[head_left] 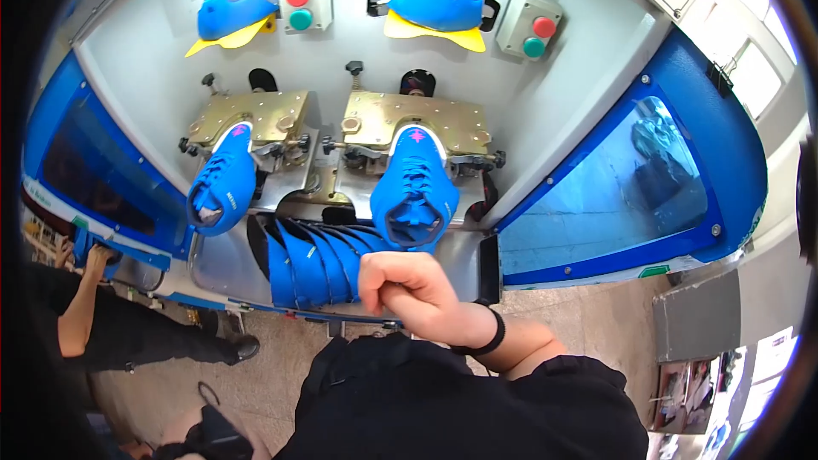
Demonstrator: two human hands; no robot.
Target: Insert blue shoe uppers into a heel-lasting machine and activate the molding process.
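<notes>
Down by the metal tray, the right hand is curled into a loose fist just beside the heel end of the right blue upper, and I can't make out anything pinched in it. No clue about the left hand, it's out of my view so I can't tell. That upper has its toe end on the right brass-coloured plate, heel pointing out towards a row of blue uppers leaning together on the tray.

My worry is how tight that spot is. If the knuckles come up under the heel, they could nudge the upper crooked, and I'd guess soft stuff like that shifts easily. Bump the row instead and those leaning pieces could flop over, maybe slide off the front edge. The left blue upper sits at an angle, so a stray knock might skew it more. There's also a black knob poking out that could snag the black wristband on a reach in. And hitting the green button with 1 hand near the plates seems risky imo, if it makes anything move.
</notes>
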